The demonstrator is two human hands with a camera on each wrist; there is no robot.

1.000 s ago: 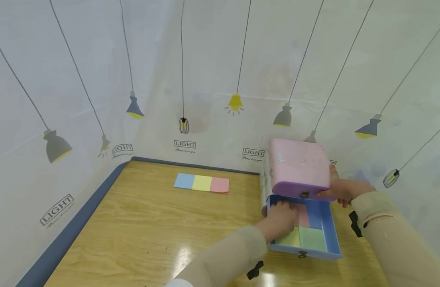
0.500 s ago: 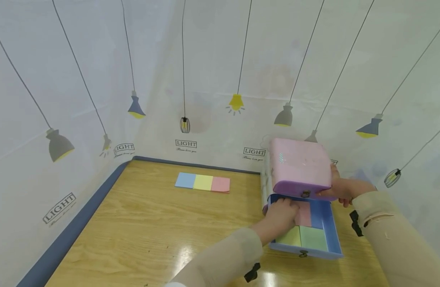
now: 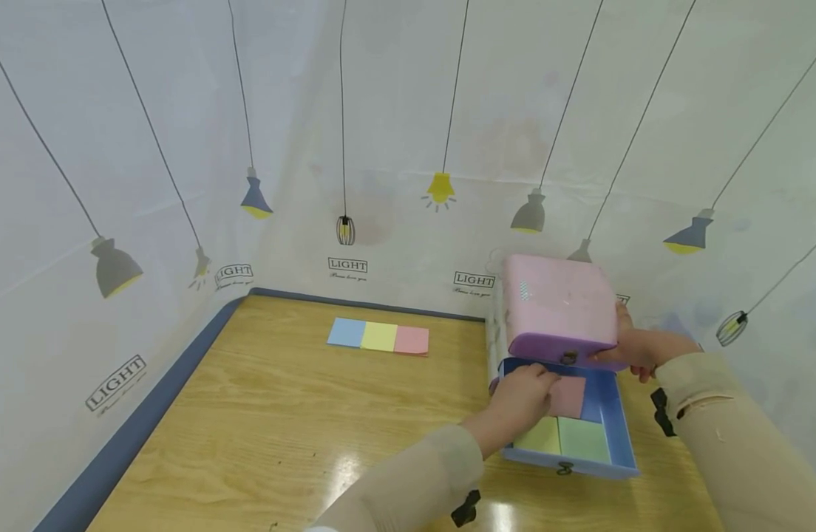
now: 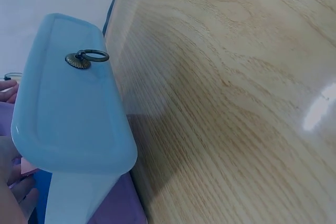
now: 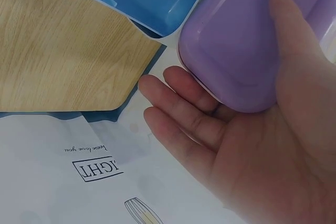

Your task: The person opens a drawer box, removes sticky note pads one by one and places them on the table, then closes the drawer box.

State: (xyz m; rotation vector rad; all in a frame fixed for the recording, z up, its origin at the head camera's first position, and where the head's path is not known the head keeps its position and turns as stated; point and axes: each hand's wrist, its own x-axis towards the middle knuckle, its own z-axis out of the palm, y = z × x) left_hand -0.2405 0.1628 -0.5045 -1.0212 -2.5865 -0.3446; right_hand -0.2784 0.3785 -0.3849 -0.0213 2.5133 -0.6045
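Note:
Inside the pulled-out blue drawer (image 3: 617,421), my left hand (image 3: 519,399) pinches the left side of a pink sticky-note pad (image 3: 568,397), which is slightly raised. A yellow pad (image 3: 538,437) and a green pad (image 3: 584,440) lie flat nearer the drawer front. In the left wrist view the blue drawer front (image 4: 73,108) with its ring pull covers most of that hand. Above this drawer is the pink-topped box (image 3: 557,299) with a purple drawer front (image 5: 231,51). My right hand (image 3: 647,351) steadies its right corner, thumb against the purple front, other fingers extended beside it.
Blue, yellow and pink sticky-note pads (image 3: 379,337) lie in a row on the wooden table (image 3: 281,428), left of the box. A wall sheet (image 3: 381,111) printed with lamps rises behind and at both sides. The drawer projects toward the front of the table.
The pink pad has shifted a little to the right and up with my left fingers at its edge, showing more blue drawer bottom below it. My right hand stays on the box.

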